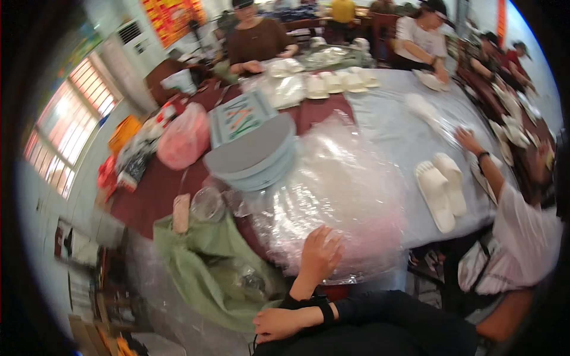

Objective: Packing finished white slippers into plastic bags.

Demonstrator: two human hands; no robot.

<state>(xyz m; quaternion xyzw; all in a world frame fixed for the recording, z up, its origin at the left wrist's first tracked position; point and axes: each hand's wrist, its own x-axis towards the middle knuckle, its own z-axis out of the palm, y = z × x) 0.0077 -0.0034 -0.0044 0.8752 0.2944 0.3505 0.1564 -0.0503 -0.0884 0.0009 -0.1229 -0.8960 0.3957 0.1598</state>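
My left hand (322,255) rests over the near edge of a stack of clear plastic bags (338,196), its fingers loosely bent and a little apart. My right hand (279,324), with a black band at the wrist, crosses over my left forearm. Its fingers are curled round the black sleeve (291,302), and their tips are partly hidden. Left of the hands, a green woven sack (202,261) hangs over the table edge. A blue-grey bin with a rounded front (249,154) stands just beyond the bags.
Right of the bags, a pair of white slippers (439,193) lies on the grey table cover (380,130). A person at the right (504,231) reaches over the table. More slippers (341,83) line the far side. A pink plastic bag (185,136) and a clear round container (208,203) stand left.
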